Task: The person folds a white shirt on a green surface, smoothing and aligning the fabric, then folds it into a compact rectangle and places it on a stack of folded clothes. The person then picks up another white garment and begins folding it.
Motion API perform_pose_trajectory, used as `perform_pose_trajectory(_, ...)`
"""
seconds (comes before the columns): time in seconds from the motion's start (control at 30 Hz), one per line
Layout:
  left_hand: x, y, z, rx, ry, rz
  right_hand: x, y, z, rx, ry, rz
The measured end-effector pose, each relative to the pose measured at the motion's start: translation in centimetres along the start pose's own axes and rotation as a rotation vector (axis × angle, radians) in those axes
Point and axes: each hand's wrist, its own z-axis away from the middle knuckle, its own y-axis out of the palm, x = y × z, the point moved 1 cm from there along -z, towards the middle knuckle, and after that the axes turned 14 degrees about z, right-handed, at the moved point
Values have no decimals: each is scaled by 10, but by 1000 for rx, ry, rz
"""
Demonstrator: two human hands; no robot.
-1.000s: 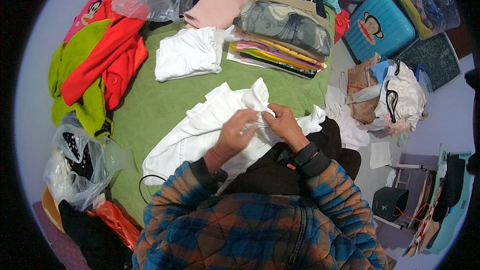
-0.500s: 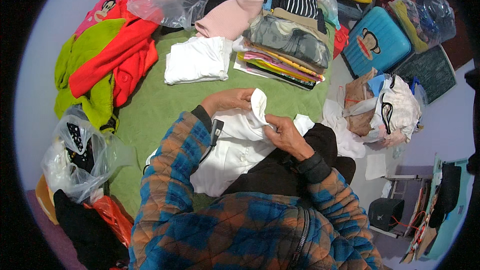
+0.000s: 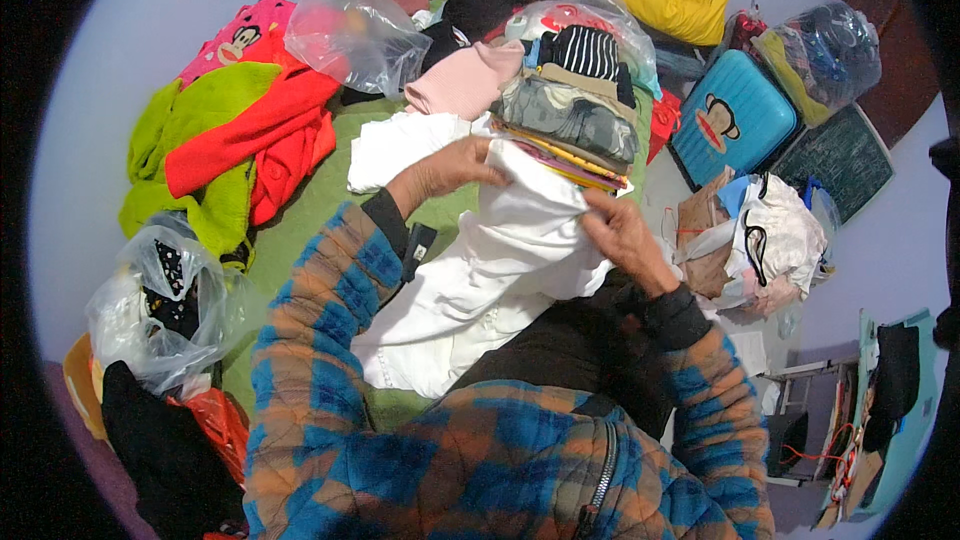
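A white garment point(image 3: 520, 230) hangs spread between my two hands, its lower part lying over my lap and the green bed cover point(image 3: 345, 155). My left hand point(image 3: 445, 175) pinches its upper left edge, fingers closed on the cloth. At the upper right edge my right hand point(image 3: 630, 240) grips the fabric too. Which kind of garment it is, I cannot make out. Behind it sits a folded white cloth point(image 3: 405, 145), partly covered by my left hand. A stack of folded clothes point(image 3: 565, 120) stands just beyond the garment's top edge.
Red and lime-green clothes point(image 3: 250, 140) are heaped at the left, above a clear plastic bag point(image 3: 165, 305) of clothing. A pink knit point(image 3: 465, 80) lies at the back. To the right are a blue suitcase point(image 3: 735, 115) and a pile of white clothes point(image 3: 785, 235).
Both hands have lifted the white garment and moved apart, spreading its gathered edge wide. The garment now reaches up in front of the folded stack. The view has shifted slightly.
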Motion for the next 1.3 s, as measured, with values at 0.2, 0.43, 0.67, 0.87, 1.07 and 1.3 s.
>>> perform_pose_trajectory(0.2,-127,36,-28,-289,439,-338,60,-92,-45,-122,-141,77)
perform_pose_trajectory(0.43,-282,95,-22,-309,1100,-661,149,-190,-63,-388,-312,-102)
perform_pose_trajectory(0.67,-303,116,-25,-428,1318,-769,170,-222,-65,-401,-409,348)
perform_pose_trajectory(0.87,-305,107,-35,-479,1277,-886,169,-206,-60,-459,-249,222)
perform_pose_trajectory(1.07,-308,100,-28,-245,1535,-996,178,-194,-57,-313,-277,303)
perform_pose_trajectory(1.3,-309,104,-25,-203,1572,-971,181,-195,-50,-215,-219,121)
